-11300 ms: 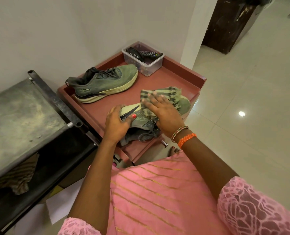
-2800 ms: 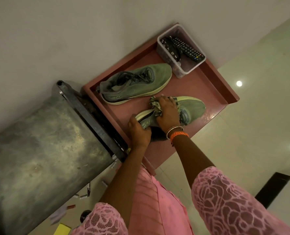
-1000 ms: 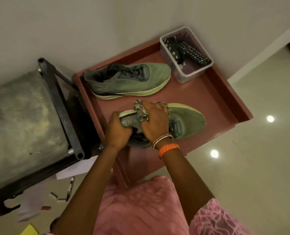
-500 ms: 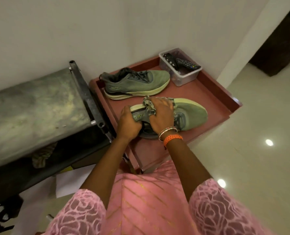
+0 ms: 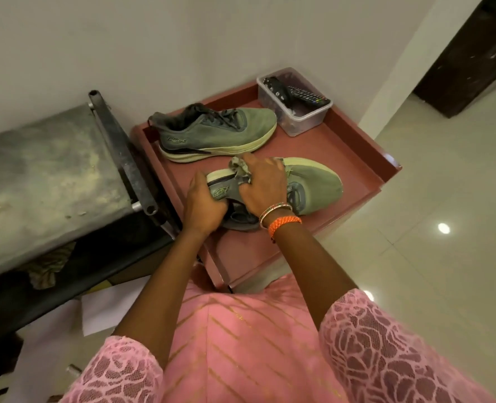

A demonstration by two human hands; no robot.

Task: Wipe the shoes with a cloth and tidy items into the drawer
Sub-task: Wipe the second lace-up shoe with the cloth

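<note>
We are mid-wipe on the near shoe (image 5: 313, 184), which lies tipped on its side on the red worktop (image 5: 342, 146), toe pointing away to the right of the grip. Our left hand (image 5: 203, 205) wraps its fingers round the heel and steadies it; our right hand (image 5: 265, 184) presses the bunched cloth (image 5: 239, 167) against the sole edge just ahead of that heel grip, fingers curled over the fabric so that only a tuft pokes out at the top.

To do this well, we judge the left grip should stay firm at the heel so the shoe cannot slide, while the right hand rubs along the pale sole rim away from the heel and toward the toe, in short overlapping strokes. Refolding the cloth to a fresh face (it looks well crumpled) would likely lift more dirt. The mesh upper beyond the right wrist probably wants lighter pressure than the rubber edge.

The other shoe (image 5: 215, 132) stands upright beyond both hands, near the wall, apart from the one held. A clear tub (image 5: 299, 119) with remotes (image 5: 307, 97) sits past its toe. No drawer front is plainly visible from here.
</note>
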